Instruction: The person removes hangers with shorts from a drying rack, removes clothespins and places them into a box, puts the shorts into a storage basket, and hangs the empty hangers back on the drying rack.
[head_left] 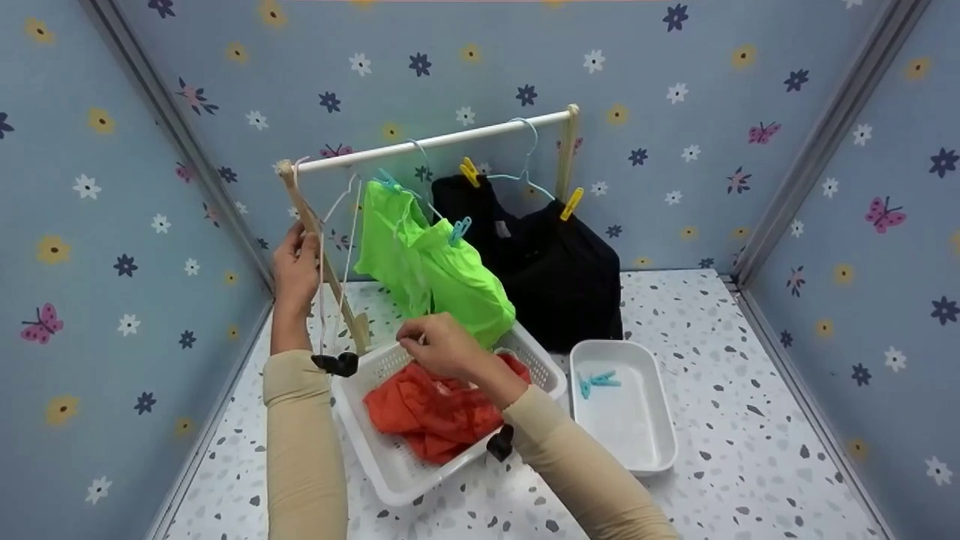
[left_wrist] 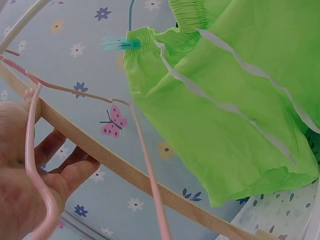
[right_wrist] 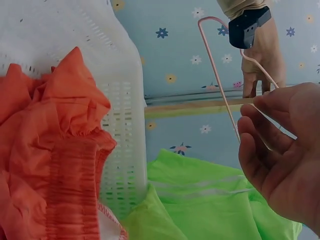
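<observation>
My left hand (head_left: 295, 266) holds the wooden post (left_wrist: 117, 165) at the left end of a small rack, with thumb and fingers on either side. A bare pink wire hanger (left_wrist: 152, 185) hangs from the rack's white bar (head_left: 450, 139) beside that hand. My right hand (head_left: 442, 345) is over the basket's back edge, its fingers loosely bent; nothing is plainly seen in them. The white basket (head_left: 375, 476) contains a crumpled orange garment with an elastic waistband (right_wrist: 72, 187). Green shorts (head_left: 450, 274) hang behind the right hand, clipped to a hanger by blue clothespins (head_left: 460, 231).
A black garment (head_left: 562, 277) hangs farther right on the bar, with yellow clothespins (head_left: 571, 204). Right of the basket stands a white tray (head_left: 637, 442) with blue clothespins (head_left: 600, 379). Flower-patterned walls (head_left: 465, 67) close in the speckled surface (head_left: 720, 420).
</observation>
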